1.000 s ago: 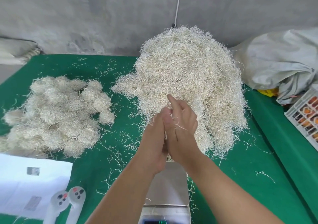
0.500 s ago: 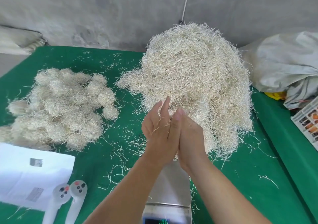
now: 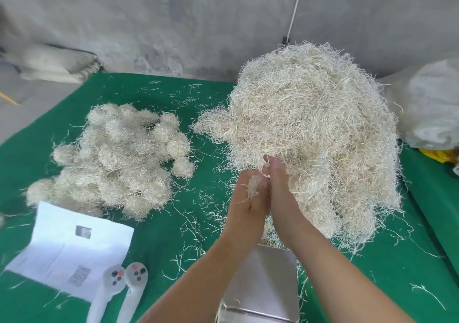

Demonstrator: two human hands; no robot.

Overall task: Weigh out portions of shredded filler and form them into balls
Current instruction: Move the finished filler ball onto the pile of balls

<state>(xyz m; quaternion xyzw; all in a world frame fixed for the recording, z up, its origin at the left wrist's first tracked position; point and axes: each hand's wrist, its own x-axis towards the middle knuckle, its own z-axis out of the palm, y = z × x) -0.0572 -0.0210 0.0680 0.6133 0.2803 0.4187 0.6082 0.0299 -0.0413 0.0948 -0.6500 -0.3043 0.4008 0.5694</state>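
Shredded filler portion [image 3: 253, 186] is held between both palms, pressed together above the far end of the steel scale pan [image 3: 260, 283]; a small tuft with a few loose strands is seen poking out over the left hand [image 3: 244, 198]. Right hand [image 3: 279, 188] is set flat against the left, fingers straight and pointed toward the wall, fingertips just past the left hand's. Left-hand fingers are seen lightly curled over the tuft, so the portion is sandwiched palm to palm rather than pinched. How tightly it is packed cannot be told, most of it being hidden between the hands. Big loose pile of filler [image 3: 310, 136] is heaped on the green table cover [image 3: 173, 235] directly behind and to the right of the hands, touching the near side of the right hand in view. Finished balls [image 3: 116, 158] are piled well to the left, apart from the loose pile. Stray strands are scattered over the cover. White paper sheet [image 3: 67, 250] and two white handheld controllers [image 3: 119, 290] are lying at near left. Grey sack [image 3: 429, 109] is lying at far right.
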